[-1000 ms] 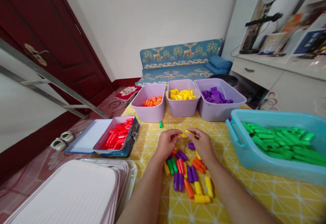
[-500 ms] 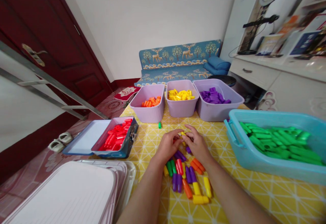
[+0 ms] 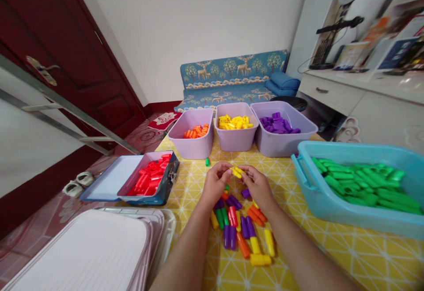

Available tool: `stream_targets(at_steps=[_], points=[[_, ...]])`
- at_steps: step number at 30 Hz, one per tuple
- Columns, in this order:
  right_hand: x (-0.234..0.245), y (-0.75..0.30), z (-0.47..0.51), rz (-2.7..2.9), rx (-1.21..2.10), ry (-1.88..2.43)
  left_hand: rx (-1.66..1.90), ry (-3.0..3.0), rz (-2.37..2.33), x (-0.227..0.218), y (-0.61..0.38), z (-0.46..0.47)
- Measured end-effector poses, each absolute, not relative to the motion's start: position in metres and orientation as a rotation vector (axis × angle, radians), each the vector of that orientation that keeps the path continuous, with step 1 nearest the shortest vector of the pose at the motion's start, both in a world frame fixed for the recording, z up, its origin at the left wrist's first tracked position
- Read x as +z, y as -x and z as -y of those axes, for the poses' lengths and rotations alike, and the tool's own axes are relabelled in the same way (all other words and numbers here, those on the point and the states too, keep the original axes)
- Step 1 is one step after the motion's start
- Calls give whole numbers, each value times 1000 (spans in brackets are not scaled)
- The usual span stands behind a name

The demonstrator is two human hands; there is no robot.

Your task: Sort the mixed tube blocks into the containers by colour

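Between my two hands, above the table, is a small pair of yellow plastic caps (image 3: 236,172) lying side by side. My left hand (image 3: 216,182) pinches them from the left with thumb and fingers. From the other side my right hand (image 3: 259,187) is closed on them too. Below my wrists lies a loose pile of pen-cap-like pieces: purple caps (image 3: 244,226), orange caps (image 3: 243,245), green caps (image 3: 221,217), red caps (image 3: 232,216) and a yellow cap (image 3: 260,259) near the front. My hands partly cover the pile's far end.
Three lilac bins stand at the back: orange pieces (image 3: 196,131), yellow pieces (image 3: 234,122), purple pieces (image 3: 278,123). A turquoise tub (image 3: 357,216) of green pieces is right. A tin (image 3: 149,200) of red pieces and stacked white trays (image 3: 82,251) are left. One green cap (image 3: 207,162) lies alone.
The yellow caps have come up clear into view between my fingertips, and both hands have drawn slightly apart above the pile. The bins and tub stay in place.
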State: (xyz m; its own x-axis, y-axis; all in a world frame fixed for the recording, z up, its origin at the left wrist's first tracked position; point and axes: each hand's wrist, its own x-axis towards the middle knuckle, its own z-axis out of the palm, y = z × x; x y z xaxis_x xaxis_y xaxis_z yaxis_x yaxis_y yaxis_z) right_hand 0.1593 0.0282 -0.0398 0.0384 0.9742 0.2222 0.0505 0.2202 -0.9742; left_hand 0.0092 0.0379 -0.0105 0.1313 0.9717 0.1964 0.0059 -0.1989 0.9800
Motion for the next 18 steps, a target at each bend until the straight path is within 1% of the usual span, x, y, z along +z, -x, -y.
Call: stream_targets(at_steps=[5, 11, 18], points=[[-37, -155, -26, 1339, 1068, 1052, 1232, -1397, -1041, -6, -12, -34], [-39, -154, -26, 1366, 1008, 1026, 1171, -1653, -1138, -8, -12, -35], [-35, -154, -24, 1364, 1037, 1060, 1203, -1876, -1173, -6, -8, -37]])
